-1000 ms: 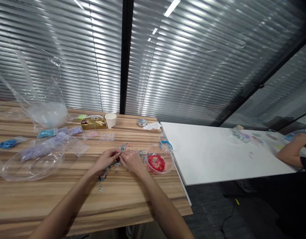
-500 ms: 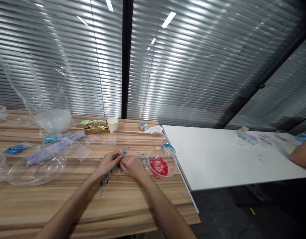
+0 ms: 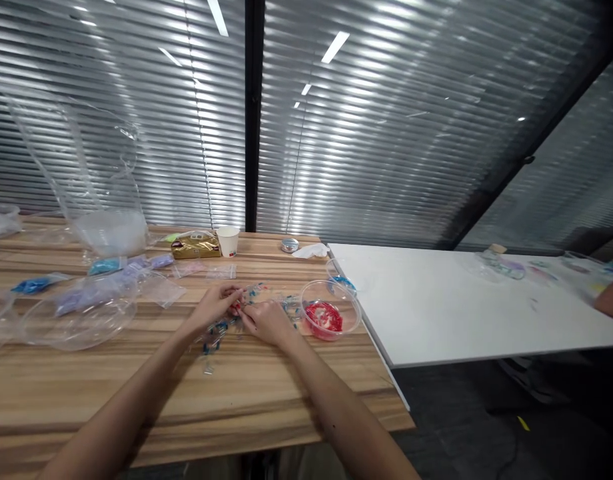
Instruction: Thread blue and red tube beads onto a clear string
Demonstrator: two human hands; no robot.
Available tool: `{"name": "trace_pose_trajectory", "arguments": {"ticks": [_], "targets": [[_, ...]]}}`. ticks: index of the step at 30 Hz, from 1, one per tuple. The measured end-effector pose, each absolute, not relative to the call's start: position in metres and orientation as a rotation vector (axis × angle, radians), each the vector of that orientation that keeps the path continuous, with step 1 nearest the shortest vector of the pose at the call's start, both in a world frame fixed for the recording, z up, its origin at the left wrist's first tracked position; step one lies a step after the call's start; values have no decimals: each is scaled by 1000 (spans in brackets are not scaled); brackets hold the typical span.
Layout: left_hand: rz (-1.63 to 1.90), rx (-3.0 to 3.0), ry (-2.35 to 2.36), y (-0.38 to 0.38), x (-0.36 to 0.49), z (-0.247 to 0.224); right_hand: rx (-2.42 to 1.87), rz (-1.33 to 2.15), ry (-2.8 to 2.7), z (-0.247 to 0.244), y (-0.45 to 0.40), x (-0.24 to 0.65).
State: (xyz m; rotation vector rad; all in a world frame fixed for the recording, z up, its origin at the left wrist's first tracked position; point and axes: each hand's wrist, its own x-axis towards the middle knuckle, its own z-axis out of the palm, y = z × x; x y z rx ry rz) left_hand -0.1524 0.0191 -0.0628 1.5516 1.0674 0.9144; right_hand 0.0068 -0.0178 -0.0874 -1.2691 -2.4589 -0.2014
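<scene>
Both hands, left hand [image 3: 215,305] & right hand [image 3: 267,319], pinched a small red bead [image 3: 235,307] mid-frame; a slip could've scattered the loose beads [image 3: 214,333] nr the red-bead bowl [image 3: 330,317].

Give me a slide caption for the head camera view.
Both hands, left and right, pinch small beads beside a clear bowl of red pieces on a wooden table.

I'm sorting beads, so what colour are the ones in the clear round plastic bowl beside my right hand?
Red, in the clear round plastic bowl; the head view shows it.
</scene>
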Motion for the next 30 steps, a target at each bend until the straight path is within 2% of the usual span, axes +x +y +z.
{"name": "trace_pose_trajectory", "arguments": {"ticks": [8,20,30], "targets": [[894,1506,1023,13,-161,-53,-1209,-277,-2411,-88,-20,7],[1160,1317,1058,0,-145,-39,-1076,-365,-2274,-79,-19,2],[1077,1174,916,-14,-134,-35,-1120,-325,-2333,-75,-22,-1]]}}
